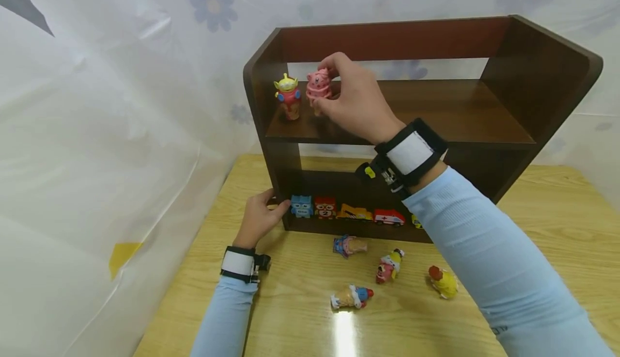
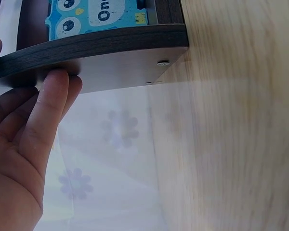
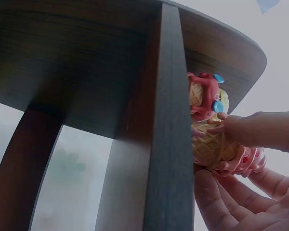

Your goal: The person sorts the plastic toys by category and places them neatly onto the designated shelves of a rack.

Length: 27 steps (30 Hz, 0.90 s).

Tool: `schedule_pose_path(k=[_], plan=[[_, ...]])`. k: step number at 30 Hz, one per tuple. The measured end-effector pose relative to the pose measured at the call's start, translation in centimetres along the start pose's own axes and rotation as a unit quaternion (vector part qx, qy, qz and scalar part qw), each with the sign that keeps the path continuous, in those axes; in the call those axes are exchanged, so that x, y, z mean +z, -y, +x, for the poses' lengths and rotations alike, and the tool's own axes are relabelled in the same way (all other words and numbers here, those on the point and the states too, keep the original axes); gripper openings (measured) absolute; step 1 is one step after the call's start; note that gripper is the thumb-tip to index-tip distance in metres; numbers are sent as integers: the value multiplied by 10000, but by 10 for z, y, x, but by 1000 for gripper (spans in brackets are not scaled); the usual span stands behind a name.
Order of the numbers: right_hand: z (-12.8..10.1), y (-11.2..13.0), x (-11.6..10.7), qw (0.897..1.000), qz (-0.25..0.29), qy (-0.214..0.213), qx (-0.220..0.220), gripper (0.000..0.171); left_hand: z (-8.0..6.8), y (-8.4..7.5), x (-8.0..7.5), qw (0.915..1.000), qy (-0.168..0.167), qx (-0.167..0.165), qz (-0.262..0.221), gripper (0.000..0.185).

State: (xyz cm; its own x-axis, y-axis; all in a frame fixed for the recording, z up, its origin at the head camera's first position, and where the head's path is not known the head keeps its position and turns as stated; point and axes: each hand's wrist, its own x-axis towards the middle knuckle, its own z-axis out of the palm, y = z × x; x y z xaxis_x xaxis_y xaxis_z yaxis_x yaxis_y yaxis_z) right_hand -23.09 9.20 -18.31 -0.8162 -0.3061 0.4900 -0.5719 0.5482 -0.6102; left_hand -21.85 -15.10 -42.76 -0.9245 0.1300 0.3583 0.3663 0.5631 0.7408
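shelf (image 1: 402, 114): right hand (image 1: 356, 101) pinches pink toy (image 1: 318, 85)

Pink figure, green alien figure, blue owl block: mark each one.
pink figure (image 1: 318, 84), head view, on its spotted body.
green alien figure (image 1: 288, 94), head view, on its torso.
blue owl block (image 1: 301, 206), head view, on its front face.

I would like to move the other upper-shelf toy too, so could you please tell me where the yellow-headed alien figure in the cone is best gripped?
Pinch the yellow-headed alien figure round its cone base, coming from the open front. It stands upright, the shelf's side panel is close on one side and the right hand with the pink figure on the other.
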Motion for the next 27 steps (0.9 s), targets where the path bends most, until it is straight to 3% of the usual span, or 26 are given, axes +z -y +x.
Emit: schedule_pose_path(k=[13, 21, 27], plan=[[1, 1, -2, 9979, -322, 325, 453, 47, 3, -5, 2, 9999, -20, 140, 94, 26], [1, -2, -1, 9981, -273, 326, 436, 49, 2, -9, 2, 9999, -5, 94, 104, 27], [-2, -5, -4, 9982, -375, 247, 400, 60, 1, -8, 2, 9999, -28, 86, 120, 26]])
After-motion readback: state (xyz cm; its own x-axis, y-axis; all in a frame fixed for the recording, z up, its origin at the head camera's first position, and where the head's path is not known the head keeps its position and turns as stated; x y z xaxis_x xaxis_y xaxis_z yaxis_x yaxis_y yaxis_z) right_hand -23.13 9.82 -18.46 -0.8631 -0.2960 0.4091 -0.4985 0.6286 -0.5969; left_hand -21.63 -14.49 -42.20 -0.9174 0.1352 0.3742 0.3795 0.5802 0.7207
